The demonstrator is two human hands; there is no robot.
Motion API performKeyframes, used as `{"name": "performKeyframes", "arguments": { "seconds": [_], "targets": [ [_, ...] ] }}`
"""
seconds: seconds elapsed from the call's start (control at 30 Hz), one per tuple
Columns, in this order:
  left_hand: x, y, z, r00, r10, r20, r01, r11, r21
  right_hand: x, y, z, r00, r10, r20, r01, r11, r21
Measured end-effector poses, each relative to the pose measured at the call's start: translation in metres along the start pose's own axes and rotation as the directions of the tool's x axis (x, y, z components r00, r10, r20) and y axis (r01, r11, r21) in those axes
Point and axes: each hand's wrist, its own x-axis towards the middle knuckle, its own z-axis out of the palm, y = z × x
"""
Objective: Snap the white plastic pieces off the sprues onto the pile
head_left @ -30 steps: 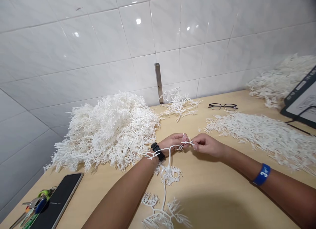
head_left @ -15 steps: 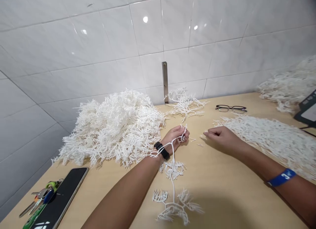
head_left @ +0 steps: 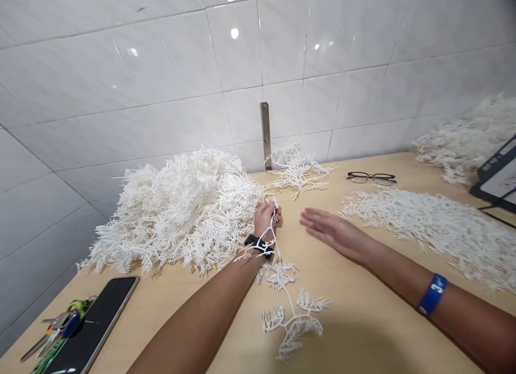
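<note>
My left hand point(head_left: 266, 218) is closed around the end of a white branching plastic sprig point(head_left: 288, 304), right beside a large heap of similar white sprigs point(head_left: 177, 213). The sprig's stem crosses my black watch point(head_left: 256, 245) and trails over the table toward me. My right hand point(head_left: 334, 234) is stretched out flat above the wooden table point(head_left: 363, 320), holding nothing. Its fingertips are a short way from my left hand, and a blue wristband point(head_left: 432, 294) circles that wrist. A second spread of white sprigs point(head_left: 427, 229) lies to its right.
A small tangle of sprigs point(head_left: 296, 172) sits by the white tiled wall, near a metal bracket point(head_left: 266, 135). Glasses point(head_left: 371, 178) lie behind my right hand. A phone point(head_left: 94, 325) and keys point(head_left: 60, 325) are at front left; a dark-framed board point(head_left: 497, 175) is at right.
My right hand has slid left and opened its fingers flat. My left hand has shifted left toward the heap, and the trailing sprig has moved with it.
</note>
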Motion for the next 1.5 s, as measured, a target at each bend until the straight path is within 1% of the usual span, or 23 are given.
{"name": "performKeyframes", "arguments": {
  "seconds": [0.03, 0.07, 0.13, 0.2, 0.23, 0.27, 0.3, 0.33, 0.37, 0.4, 0.5, 0.6, 0.63, 0.7, 0.77, 0.8, 0.9, 0.97, 1.03, 1.1, 1.27, 1.33, 1.5],
  "targets": [
    [0.000, 0.000, 0.000, 1.000, 0.002, 0.012, -0.002, 1.000, 0.021, 0.007, 0.000, -0.014, 0.987, -0.060, -0.149, 0.057, 0.998, -0.027],
    [-0.001, 0.000, 0.001, 1.000, 0.004, 0.030, -0.006, 0.999, 0.044, 0.013, 0.000, -0.029, 0.950, -0.126, -0.286, 0.107, 0.991, -0.082],
    [-0.002, 0.000, 0.002, 0.997, 0.007, 0.074, -0.014, 0.996, 0.087, 0.023, -0.004, -0.059, 0.835, -0.251, -0.490, 0.167, 0.963, -0.210],
    [-0.004, 0.000, 0.004, 0.992, -0.001, 0.123, -0.014, 0.993, 0.119, 0.027, -0.009, -0.079, 0.713, -0.296, -0.636, 0.155, 0.951, -0.269],
    [-0.005, 0.001, 0.005, 0.990, -0.002, 0.144, -0.017, 0.991, 0.130, 0.026, -0.011, -0.082, 0.667, -0.298, -0.683, 0.144, 0.951, -0.274],
    [-0.006, 0.001, 0.005, 0.987, -0.002, 0.158, -0.020, 0.990, 0.138, 0.025, -0.014, -0.082, 0.642, -0.291, -0.709, 0.136, 0.954, -0.268],
    [-0.007, 0.001, 0.006, 0.986, -0.005, 0.169, -0.020, 0.989, 0.146, 0.022, -0.016, -0.077, 0.643, -0.285, -0.710, 0.133, 0.955, -0.264],
    [-0.008, 0.001, 0.006, 0.985, -0.005, 0.175, -0.022, 0.988, 0.154, 0.018, -0.018, -0.069, 0.665, -0.288, -0.689, 0.134, 0.954, -0.269],
    [-0.009, 0.001, 0.006, 0.984, -0.005, 0.180, -0.026, 0.986, 0.165, 0.015, -0.019, -0.059, 0.701, -0.300, -0.647, 0.138, 0.947, -0.289],
    [-0.010, 0.001, 0.006, 0.981, -0.010, 0.194, -0.026, 0.983, 0.182, 0.011, -0.020, -0.049, 0.743, -0.321, -0.588, 0.146, 0.934, -0.326],
    [-0.011, 0.002, 0.007, 0.964, -0.032, 0.262, -0.041, 0.963, 0.267, 0.000, -0.019, -0.019, 0.832, -0.407, -0.377, 0.199, 0.854, -0.481],
    [-0.012, 0.000, 0.007, 0.940, -0.032, 0.338, -0.115, 0.907, 0.406, -0.008, -0.017, -0.003, 0.908, -0.399, -0.124, 0.263, 0.776, -0.573],
    [-0.012, -0.001, 0.007, 0.929, -0.035, 0.368, -0.143, 0.883, 0.447, -0.010, -0.017, -0.001, 0.923, -0.383, -0.044, 0.285, 0.754, -0.591],
    [-0.013, -0.003, 0.007, 0.900, -0.058, 0.433, -0.183, 0.850, 0.495, -0.013, -0.016, 0.002, 0.932, -0.349, 0.099, 0.334, 0.720, -0.608],
    [-0.015, -0.006, 0.008, 0.865, -0.083, 0.495, -0.209, 0.836, 0.507, -0.014, -0.015, 0.003, 0.931, -0.312, 0.191, 0.362, 0.702, -0.613],
    [-0.015, -0.007, 0.008, 0.849, -0.097, 0.520, -0.219, 0.831, 0.512, -0.014, -0.014, 0.004, 0.931, -0.292, 0.218, 0.363, 0.696, -0.619],
    [-0.016, -0.008, 0.008, 0.812, -0.131, 0.569, -0.231, 0.823, 0.519, -0.013, -0.012, 0.003, 0.937, -0.265, 0.227, 0.348, 0.669, -0.656],
    [-0.015, -0.008, 0.007, 0.803, -0.148, 0.577, -0.216, 0.830, 0.514, -0.012, -0.011, 0.002, 0.938, -0.264, 0.223, 0.345, 0.674, -0.653],
    [-0.014, -0.008, 0.006, 0.814, -0.154, 0.560, -0.193, 0.839, 0.509, -0.011, -0.011, -0.001, 0.941, -0.263, 0.214, 0.339, 0.700, -0.628],
    [-0.013, -0.008, 0.006, 0.835, -0.156, 0.528, -0.156, 0.852, 0.500, -0.010, -0.012, -0.003, 0.944, -0.269, 0.189, 0.327, 0.724, -0.607],
    [-0.010, -0.005, 0.007, 0.890, -0.147, 0.433, -0.075, 0.888, 0.454, -0.009, -0.014, -0.008, 0.948, -0.280, 0.149, 0.311, 0.736, -0.601],
    [-0.010, -0.004, 0.008, 0.903, -0.124, 0.412, -0.092, 0.879, 0.467, -0.008, -0.014, -0.007, 0.949, -0.283, 0.136, 0.307, 0.743, -0.595],
    [-0.015, -0.001, 0.010, 0.893, -0.071, 0.444, -0.181, 0.847, 0.499, -0.009, -0.012, -0.005, 0.945, -0.317, 0.075, 0.291, 0.718, -0.632]
  ]
}}
